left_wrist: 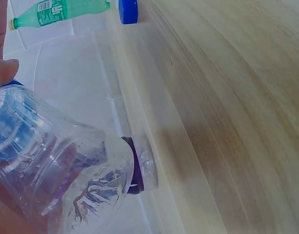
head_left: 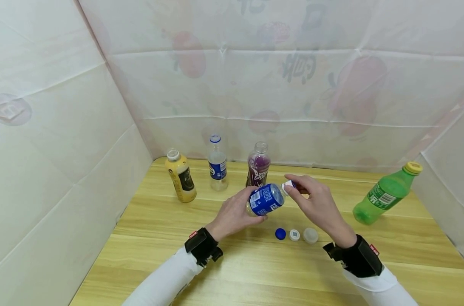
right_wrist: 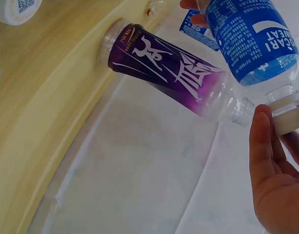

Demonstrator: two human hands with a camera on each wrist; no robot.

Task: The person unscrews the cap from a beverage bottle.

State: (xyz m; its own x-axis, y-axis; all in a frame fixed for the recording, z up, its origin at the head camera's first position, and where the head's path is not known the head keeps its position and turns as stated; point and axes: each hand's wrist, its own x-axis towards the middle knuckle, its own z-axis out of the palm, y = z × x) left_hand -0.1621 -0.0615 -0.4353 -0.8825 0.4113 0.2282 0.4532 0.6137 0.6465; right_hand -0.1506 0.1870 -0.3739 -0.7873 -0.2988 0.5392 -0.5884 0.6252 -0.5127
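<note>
Tilted on its side, a clear plastic bottle with a blue Pocari Sweat label is held above the table in my left hand. Its neck points right, toward my right hand. There the thumb and fingers pinch a white cap at the bottle's mouth; whether it is threaded on, I cannot tell. In the left wrist view the clear bottom of this bottle shows. Below the hands lie a blue cap, a white cap with a printed code and a larger translucent cap.
Behind the hands stand a yellow bottle, a clear bottle with a blue label and a purple-labelled bottle, the last two uncapped. At right, a green bottle with a yellow cap stands on the wooden table. Pale sheeting walls the back and sides.
</note>
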